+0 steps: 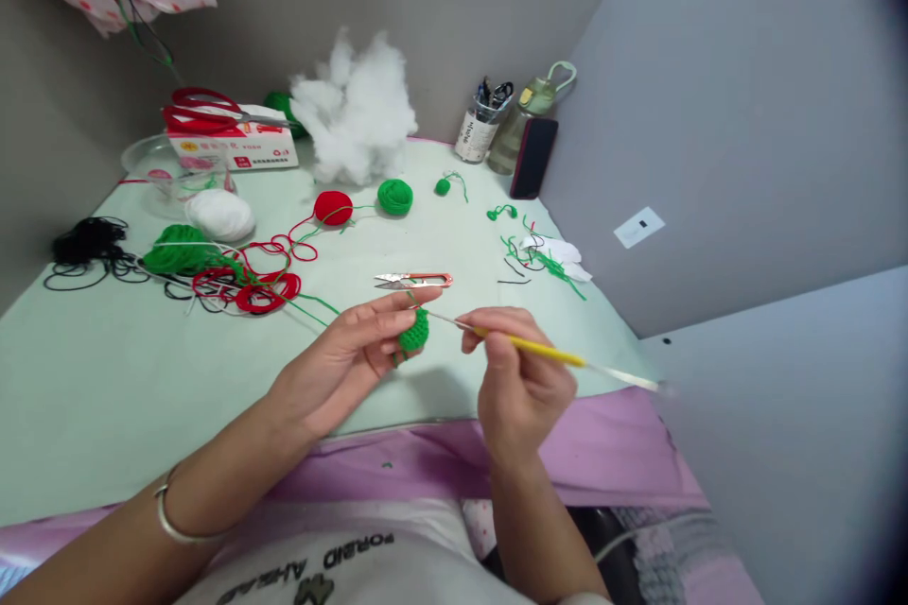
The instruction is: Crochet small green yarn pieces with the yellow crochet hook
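Observation:
Near the table's front edge, my left hand [361,340] pinches a small green crochet piece [414,331] between thumb and fingers. A green strand runs from the hand back to the yarn on the left. My right hand [521,378] is closed around a crochet hook with a yellow handle [543,350]. The hook's thin metal tip points left and meets the upper edge of the green piece. Just beyond my left fingertips lie small thread snips with orange handles [432,281].
Tangled red yarn [270,288], a green ball [395,198] and white stuffing [358,113] lie behind the hands. Red scissors [205,111] rest on a box [248,151]. At the back right stand a pen cup [474,137], a bottle [507,142] and a phone [534,159].

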A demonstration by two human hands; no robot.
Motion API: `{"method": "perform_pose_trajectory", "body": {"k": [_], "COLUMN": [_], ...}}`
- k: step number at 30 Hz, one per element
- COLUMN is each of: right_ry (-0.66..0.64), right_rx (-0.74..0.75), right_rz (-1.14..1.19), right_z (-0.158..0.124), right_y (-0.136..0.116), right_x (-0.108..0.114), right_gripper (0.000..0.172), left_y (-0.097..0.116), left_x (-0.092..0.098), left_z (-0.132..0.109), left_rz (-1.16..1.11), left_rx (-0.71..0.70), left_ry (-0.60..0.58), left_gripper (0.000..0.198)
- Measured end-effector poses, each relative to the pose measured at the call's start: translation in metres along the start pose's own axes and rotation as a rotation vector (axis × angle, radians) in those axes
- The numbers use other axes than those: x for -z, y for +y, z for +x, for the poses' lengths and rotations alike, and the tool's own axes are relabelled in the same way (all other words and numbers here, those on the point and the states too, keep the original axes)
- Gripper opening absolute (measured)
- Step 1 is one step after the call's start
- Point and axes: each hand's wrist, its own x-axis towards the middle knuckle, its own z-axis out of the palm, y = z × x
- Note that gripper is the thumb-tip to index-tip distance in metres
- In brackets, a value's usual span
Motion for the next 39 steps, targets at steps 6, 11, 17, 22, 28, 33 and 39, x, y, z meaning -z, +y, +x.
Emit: {"method": "perform_pose_trajectory", "body": {"k": [6, 11, 17, 22, 28, 33, 39], "right_ry": [-0.070, -0.052, -0.085, -0.132, -0.187, -0.350, -0.227], "right_rx": [-0.168, -0.333, -0.376, -0.329, -0.125, 0.315, 0.531], "right_rz": [0.179, 0.263, 0.315, 0.327, 0.119, -0.306, -0.467], "right_z": [0.005, 0.004, 0.009, 0.010, 0.009, 0.003, -0.006], "right_y": [-0.001, 0.004, 0.005, 0.004, -0.005, -0.010, 0.003], "right_x": [-0.004, 0.001, 0.006, 0.009, 0.013, 0.012, 0.004], "right_gripper": [0.014, 0.019, 0.025, 0.024, 0.022, 0.029, 0.024], "left_y": [-0.001, 0.002, 0.008, 0.012, 0.014, 0.010, 0.008], "left_x": [0.001, 0.006, 0.004, 0.002, -0.002, -0.004, -0.003], "left_z": [-0.004, -0.008, -0.010, -0.012, -0.012, -0.007, -0.006], "left_rz": [0.260, 0.399, 0.510, 0.582, 0.720, 0.946, 0.939], "left_rx": [-0.141, -0.192, -0.235, -0.269, -0.337, -0.575, -0.519], "left_ry": [-0.074, -0.103, -0.055, -0.035, 0.026, 0.069, 0.071], "left_gripper": [0.039, 0.047, 0.045, 0.040, 0.033, 0.035, 0.038]}}
